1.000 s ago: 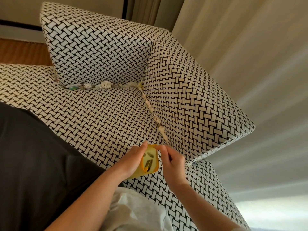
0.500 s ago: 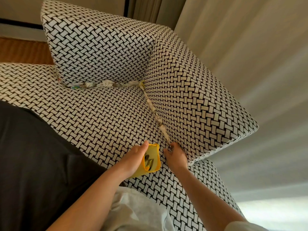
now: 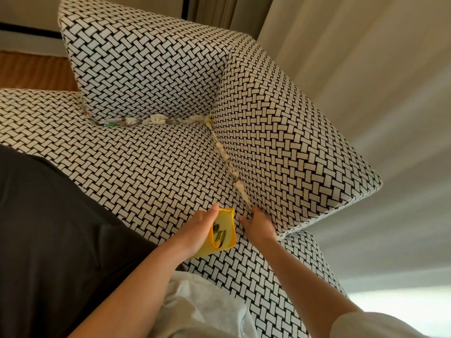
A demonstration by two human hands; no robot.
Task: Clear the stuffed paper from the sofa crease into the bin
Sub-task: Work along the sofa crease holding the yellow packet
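A black-and-white woven sofa (image 3: 151, 172) fills the view. Crumpled paper (image 3: 229, 164) is stuffed along the crease between the seat and the armrest, and more paper (image 3: 156, 119) lies in the crease under the back cushion. My left hand (image 3: 199, 230) holds a small yellow bin (image 3: 223, 231) on the seat, with a few scraps inside. My right hand (image 3: 256, 222) is at the near end of the armrest crease, its fingertips pinching the paper there.
The armrest cushion (image 3: 288, 142) rises to the right of the crease, the back cushion (image 3: 146, 62) behind it. Pale curtains (image 3: 366, 69) hang on the right. My dark-clothed leg (image 3: 48, 240) covers the seat's left side.
My right hand left the bin's mouth and moved right and up to the near end of the armrest crease. The bin and left hand stayed almost still.
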